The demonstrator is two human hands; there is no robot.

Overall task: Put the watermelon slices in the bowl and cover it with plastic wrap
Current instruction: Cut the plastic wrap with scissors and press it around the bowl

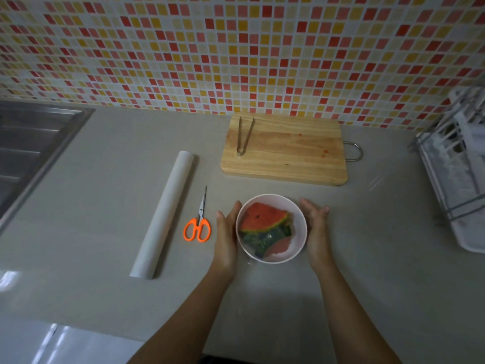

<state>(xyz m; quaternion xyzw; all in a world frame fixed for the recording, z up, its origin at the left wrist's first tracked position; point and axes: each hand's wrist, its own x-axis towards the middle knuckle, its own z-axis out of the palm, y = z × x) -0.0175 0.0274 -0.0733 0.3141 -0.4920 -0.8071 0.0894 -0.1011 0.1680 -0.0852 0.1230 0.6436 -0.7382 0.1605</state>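
A pale pink bowl (pixel 300 215) sits on the grey counter in front of me. In it lie watermelon slices (pixel 262 216) with red flesh and green rind. A glossy clear film seems to lie over the bowl, with a bit of it showing under the near left rim. My left hand (pixel 225 232) lies flat against the bowl's left side. My right hand (pixel 316 229) cups its right side, fingers straight and pointing away from me. The roll of plastic wrap (pixel 165 211) lies on the counter to the left.
Orange-handled scissors (pixel 198 224) lie between the roll and my left hand. Behind the bowl is a wooden cutting board (pixel 288 153) with metal tongs (pixel 244 135) on it. A steel sink (pixel 31 143) is at far left, a dish rack (pixel 456 166) at far right.
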